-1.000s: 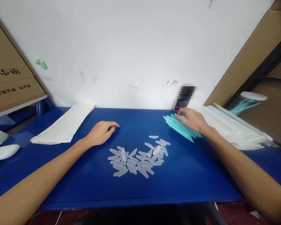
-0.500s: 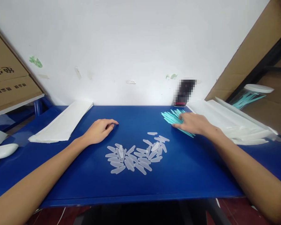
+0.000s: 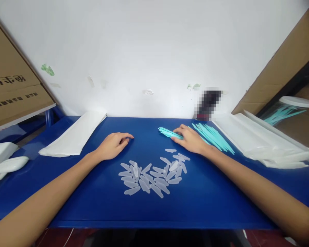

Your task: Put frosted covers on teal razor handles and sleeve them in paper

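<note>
My right hand [image 3: 189,138] is closed over a bundle of thin turquoise plastic sticks [image 3: 167,132], whose ends stick out to the left past the fingers. Behind that wrist lies the larger pile of the same sticks [image 3: 215,137], spread at a slant on the blue table [image 3: 92,202]. On the table's left half rests my left hand [image 3: 114,145], empty, with thumb and forefinger apart and the other fingers loosely bent. Between and in front of both hands are scattered many small frosted, blade-shaped plastic pieces [image 3: 154,178], some overlapping.
White flat bags [image 3: 69,137] lie stacked at left, with clear plastic bags [image 3: 257,137] at right. A pixelated dark object [image 3: 208,104] leans on the wall. At far right is a lidded jar [image 3: 285,109] of turquoise sticks; at far left, a white device [image 3: 9,164].
My right hand has moved left from the pile, bringing a bundle of turquoise sticks along. My left hand stays in place on the table. The camera view has shifted slightly.
</note>
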Motion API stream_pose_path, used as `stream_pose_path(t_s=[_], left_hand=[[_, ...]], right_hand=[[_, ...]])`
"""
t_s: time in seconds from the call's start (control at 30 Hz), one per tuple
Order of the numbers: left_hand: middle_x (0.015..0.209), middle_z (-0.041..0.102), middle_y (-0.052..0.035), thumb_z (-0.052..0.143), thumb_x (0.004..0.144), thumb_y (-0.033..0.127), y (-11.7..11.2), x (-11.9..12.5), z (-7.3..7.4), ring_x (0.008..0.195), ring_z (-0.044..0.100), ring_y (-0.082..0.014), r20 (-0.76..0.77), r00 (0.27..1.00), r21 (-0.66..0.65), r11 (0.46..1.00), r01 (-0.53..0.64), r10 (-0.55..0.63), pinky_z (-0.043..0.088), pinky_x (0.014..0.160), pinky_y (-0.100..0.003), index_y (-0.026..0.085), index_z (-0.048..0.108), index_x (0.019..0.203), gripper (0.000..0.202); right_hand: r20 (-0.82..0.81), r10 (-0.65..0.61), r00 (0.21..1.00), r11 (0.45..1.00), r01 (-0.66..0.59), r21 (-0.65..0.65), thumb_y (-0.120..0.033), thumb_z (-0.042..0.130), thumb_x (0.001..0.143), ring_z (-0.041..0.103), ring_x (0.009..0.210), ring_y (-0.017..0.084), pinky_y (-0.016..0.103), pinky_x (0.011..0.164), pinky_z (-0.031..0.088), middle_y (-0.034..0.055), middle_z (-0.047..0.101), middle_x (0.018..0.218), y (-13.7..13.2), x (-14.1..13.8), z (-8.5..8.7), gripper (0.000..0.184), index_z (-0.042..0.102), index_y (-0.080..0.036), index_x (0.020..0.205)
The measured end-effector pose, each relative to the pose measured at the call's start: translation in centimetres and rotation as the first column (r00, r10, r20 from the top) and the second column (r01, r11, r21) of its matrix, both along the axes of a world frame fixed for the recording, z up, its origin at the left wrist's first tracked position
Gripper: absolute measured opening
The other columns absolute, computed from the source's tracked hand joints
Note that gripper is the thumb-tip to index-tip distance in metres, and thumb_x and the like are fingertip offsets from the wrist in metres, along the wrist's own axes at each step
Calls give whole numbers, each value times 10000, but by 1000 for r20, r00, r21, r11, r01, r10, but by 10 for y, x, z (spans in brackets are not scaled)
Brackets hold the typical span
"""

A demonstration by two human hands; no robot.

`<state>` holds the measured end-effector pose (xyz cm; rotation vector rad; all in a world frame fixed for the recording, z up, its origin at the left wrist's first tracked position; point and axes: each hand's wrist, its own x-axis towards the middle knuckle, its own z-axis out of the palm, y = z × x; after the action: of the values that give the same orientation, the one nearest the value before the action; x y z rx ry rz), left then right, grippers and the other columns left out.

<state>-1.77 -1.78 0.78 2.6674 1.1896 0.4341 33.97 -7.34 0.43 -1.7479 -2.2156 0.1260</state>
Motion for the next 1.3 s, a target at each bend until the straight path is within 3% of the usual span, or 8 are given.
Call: stream_pose_path(t_s=[0.27, 0.43, 0.53, 0.63, 0.83, 1.03, 1.13, 1.3], left_hand=[[939, 711, -56, 399, 1020, 299, -4, -1, -1, 740, 631, -175, 144, 989, 61, 998, 29, -37, 470, 698, -302, 189, 693, 1191, 358], [916, 651, -69, 390, 1033, 250, -3, 6, -1, 710, 583, -161, 125, 980, 191, 973, 128, -154, 457, 671, -296, 147, 686, 1205, 357], [958, 648, -85, 395, 1037, 230, -2, 13, 0, 775, 601, -170, 125, 964, 204, 957, 205, -233, 470, 695, -293, 140, 684, 1199, 343], [1012, 649, -96, 406, 1038, 211, -2, 17, 2, 859, 615, -183, 140, 944, 171, 946, 275, -299, 490, 756, -302, 151, 677, 1213, 328], [1062, 648, -99, 434, 1031, 173, -6, 15, 2, 908, 625, -172, 339, 861, 59, 922, 383, -379, 506, 770, -293, 202, 705, 1154, 300], [827, 680, -38, 548, 914, 276, -7, 19, 10, 657, 558, -144, 353, 890, 121, 957, 263, -289, 471, 748, -345, 176, 712, 1063, 243], [562, 581, 39, 485, 935, 349, 3, 28, 15, 520, 468, -120, 296, 945, 97, 988, 118, -142, 434, 799, -366, 187, 732, 923, 296], [441, 429, 68, 476, 938, 386, 20, 39, 5, 446, 396, -108, 346, 935, 81, 995, 52, -77, 410, 656, -296, 163, 708, 800, 350]], right_hand=[[-121, 334, 935, 940, -340, -37, -535, 562, 939, 603, 923, 253, 393, 771, 465, 111, 649, 1045, 43, -44, 5, 416, 700, -211, 1160], [-201, 240, 950, 971, -239, 29, -623, 698, 803, 584, 802, 206, 332, 658, 403, 57, 662, 957, 41, -56, 8, 489, 721, -238, 1104], [-363, 200, 910, 979, -173, 107, -522, 630, 872, 545, 699, 164, 329, 647, 395, 41, 638, 875, 36, -48, 6, 361, 726, -203, 1011], [-467, 252, 848, 966, -248, 71, -438, 576, 915, 521, 688, 151, 326, 664, 423, 47, 610, 895, 35, -38, 3, 311, 713, -190, 1043], [-344, 279, 897, 951, -307, -29, -465, 674, 863, 559, 875, 204, 363, 756, 472, 81, 589, 1122, 35, -37, -3, 438, 641, -263, 1250], [-270, 301, 915, 949, -314, -7, -455, 600, 922, 585, 982, 241, 380, 799, 463, 84, 597, 1088, 35, -40, -6, 349, 648, -255, 1204], [-259, 301, 918, 951, -310, 5, -457, 578, 936, 588, 915, 222, 362, 762, 454, 78, 600, 1052, 36, -39, -8, 329, 660, -248, 1177], [-243, 289, 926, 956, -292, 26, -443, 588, 931, 545, 785, 176, 332, 712, 420, 54, 592, 983, 38, -39, -9, 307, 675, -239, 1143]])
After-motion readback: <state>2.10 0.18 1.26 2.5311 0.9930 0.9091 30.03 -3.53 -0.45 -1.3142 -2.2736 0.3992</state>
